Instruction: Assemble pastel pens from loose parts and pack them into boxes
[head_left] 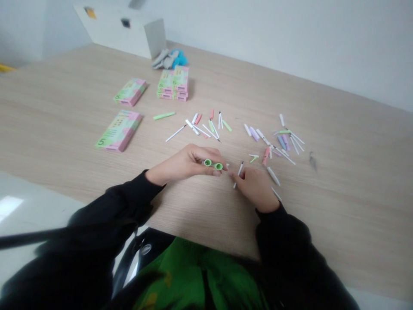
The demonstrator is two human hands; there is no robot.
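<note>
My left hand (193, 161) is closed around two light green pen barrels (218, 166), their hollow round ends facing me. My right hand (256, 187) is close by on the right, its fingers pinched near the tips of my left hand. Whatever sits in that pinch is too small to make out. A white refill with a dark tip (241, 168) shows right beside the right fingers; I cannot tell whether they touch it. Behind both hands lie loose white refills (176, 133), a green pen part (164, 116), and red caps (198, 119).
To the right lie several purple, blue, white and red pen parts (254, 133). Pink and green boxes (119, 129) lie at the left, with stacked boxes (173, 84) behind. Grey and blue gloves (169, 59) rest near a white carton (129, 34) at the back of the wooden table (338, 172).
</note>
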